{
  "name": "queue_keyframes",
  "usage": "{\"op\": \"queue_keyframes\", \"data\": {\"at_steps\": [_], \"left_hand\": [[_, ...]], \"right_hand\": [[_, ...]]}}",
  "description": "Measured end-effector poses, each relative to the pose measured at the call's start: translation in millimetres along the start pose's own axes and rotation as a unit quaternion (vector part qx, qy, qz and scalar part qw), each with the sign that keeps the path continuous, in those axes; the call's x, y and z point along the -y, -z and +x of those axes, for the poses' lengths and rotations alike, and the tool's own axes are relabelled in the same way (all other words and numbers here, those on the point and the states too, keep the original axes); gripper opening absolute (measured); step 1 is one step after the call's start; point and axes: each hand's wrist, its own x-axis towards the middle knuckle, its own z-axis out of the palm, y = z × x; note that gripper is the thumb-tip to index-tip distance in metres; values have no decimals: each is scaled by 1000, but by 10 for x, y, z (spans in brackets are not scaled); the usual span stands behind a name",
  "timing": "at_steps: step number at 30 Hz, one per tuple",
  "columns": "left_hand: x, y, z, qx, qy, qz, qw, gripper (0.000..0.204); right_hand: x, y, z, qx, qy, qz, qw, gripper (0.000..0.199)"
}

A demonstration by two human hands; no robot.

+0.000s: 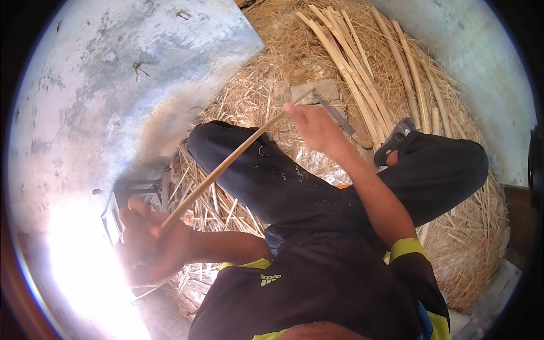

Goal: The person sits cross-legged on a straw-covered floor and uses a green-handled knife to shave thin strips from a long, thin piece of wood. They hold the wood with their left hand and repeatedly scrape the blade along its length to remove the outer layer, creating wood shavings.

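Note:
A long, thin bamboo strip (212, 177) slants across my left thigh, running from the lower left up to the middle of the view. My left hand (148, 241) is closed round its near end, beside bright glare. Further up, the fingers of my right hand (314, 126) pinch the strip close to its far tip, which pokes out past them. Just right of that hand a knife (343, 123) with a wooden handle lies on the shavings. Behind the strip's tip is a flat, pale block (326, 89).
Long split bamboo pieces (354, 68) lie at the far right on a thick layer of shavings (453, 243). A worn whitish wall (130, 73) stands on the left, another wall (481, 62) on the right. My crossed legs (272, 170) and a sandal (395, 141) occupy the middle.

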Motion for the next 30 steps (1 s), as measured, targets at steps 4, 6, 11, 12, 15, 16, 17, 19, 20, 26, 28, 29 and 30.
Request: {"op": "queue_keyframes", "data": {"at_steps": [4, 6, 11, 12, 15, 16, 17, 19, 20, 26, 28, 29, 30], "left_hand": [[22, -15, -12, -48, -2, 11, 999, 35], [43, -11, -30, -70, -8, 54, 996, 36], [36, 75, 16, -42, 11, 12, 999, 37], [18, 8, 14, -100, -2, 59, 993, 37], [72, -72, -17, -102, -28, 174, 979, 38], [92, -114, -36, -70, -33, 203, 976, 38], [22, -101, 16, -81, -31, 188, 978, 39], [71, -172, -41, -93, 1, 136, 986, 39], [46, -182, -41, -101, 1, 107, 989, 39], [-31, -47, -143, 50, 5, -86, 995, 41], [10, -91, -230, 68, 7, -125, 990, 41], [-11, -72, -219, 69, 5, -118, 991, 41], [-28, -47, -207, 71, 3, -111, 991, 41]], "right_hand": [[-180, -266, 20, 10, -57, -88, 994, 65], [-527, -373, 206, -13, -109, -116, 987, 66], [-842, -336, 324, -38, -146, -106, 983, 67], [-713, -316, 326, -44, -131, -89, 986, 68], [136, -74, -115, 25, -31, 83, 996, 60], [273, -72, -300, 0, 31, 142, 989, 57], [507, -147, -425, 0, 75, 170, 983, 52], [533, -209, -589, -16, 94, 154, 983, 46], [549, -275, -607, -11, 92, 116, 989, 44], [856, -132, -990, 34, 145, 83, 985, 35], [883, -108, -1127, 38, 174, 103, 979, 33], [880, -137, -1146, 34, 174, 103, 979, 32], [857, -171, -1149, 29, 173, 104, 979, 31]]}}
